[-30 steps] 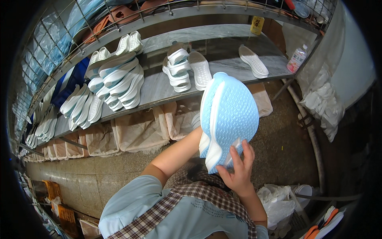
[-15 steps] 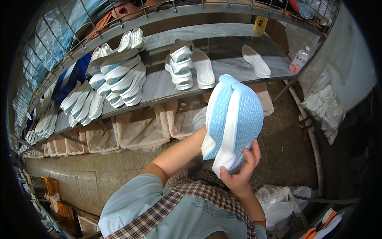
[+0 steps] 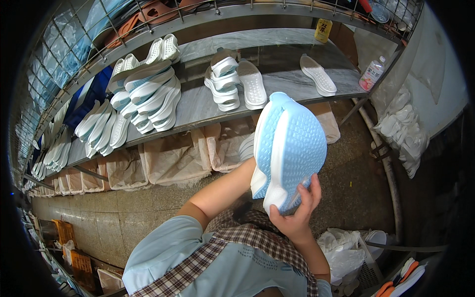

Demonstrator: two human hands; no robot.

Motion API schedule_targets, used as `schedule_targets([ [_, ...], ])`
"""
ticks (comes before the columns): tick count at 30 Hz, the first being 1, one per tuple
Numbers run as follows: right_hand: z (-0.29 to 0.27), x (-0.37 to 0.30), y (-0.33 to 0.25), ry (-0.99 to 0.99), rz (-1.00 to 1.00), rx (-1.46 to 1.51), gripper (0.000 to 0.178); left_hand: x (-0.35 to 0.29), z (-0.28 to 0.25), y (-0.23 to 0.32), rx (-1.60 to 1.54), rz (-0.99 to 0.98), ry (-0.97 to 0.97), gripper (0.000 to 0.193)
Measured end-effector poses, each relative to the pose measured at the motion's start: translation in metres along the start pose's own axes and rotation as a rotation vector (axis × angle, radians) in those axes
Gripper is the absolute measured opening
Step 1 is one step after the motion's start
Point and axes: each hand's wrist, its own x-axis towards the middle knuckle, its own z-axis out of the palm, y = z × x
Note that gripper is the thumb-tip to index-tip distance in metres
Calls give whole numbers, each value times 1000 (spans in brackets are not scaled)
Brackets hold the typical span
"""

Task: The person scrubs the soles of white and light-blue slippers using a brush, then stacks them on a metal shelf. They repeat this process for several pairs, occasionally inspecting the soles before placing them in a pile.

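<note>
Two light-blue and white shoe soles [image 3: 297, 148] are held up side by side in front of me, their textured blue undersides showing. My right hand [image 3: 299, 213] grips the lower end of the right-hand sole, thumb on its near side and fingers along its outer edge. My left forearm [image 3: 225, 188] reaches up behind the pair. The left hand itself is hidden there, so its fingers cannot be made out.
Beyond, a grey marble shelf [image 3: 198, 106] carries stacked white and blue soles [image 3: 153, 96], a smaller stack [image 3: 223, 81], a single sole [image 3: 317, 75] and a bottle [image 3: 372, 74]. Cloth-lined baskets [image 3: 173, 156] stand underneath. White plastic bags [image 3: 341, 252] lie low at right.
The right-hand sole has turned, so more of its blue underside faces me and the dark gap between the pair has narrowed. My right fingers have shifted slightly along the edge.
</note>
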Motion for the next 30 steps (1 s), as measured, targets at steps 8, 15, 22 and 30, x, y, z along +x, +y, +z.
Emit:
schedule_targets([
  [8,8,-2,0,15,-50,-75,71,-3,-1,1,13,-1,9,55],
  [15,8,-1,-1,21,-61,-95,70,-4,-1,1,37,6,12,56],
  [22,9,0,-1,22,55,33,76,-4,8,1,103,19,31,56],
  [30,7,17,54,-19,1006,936,77,-21,12,-6,1257,98,423,61],
])
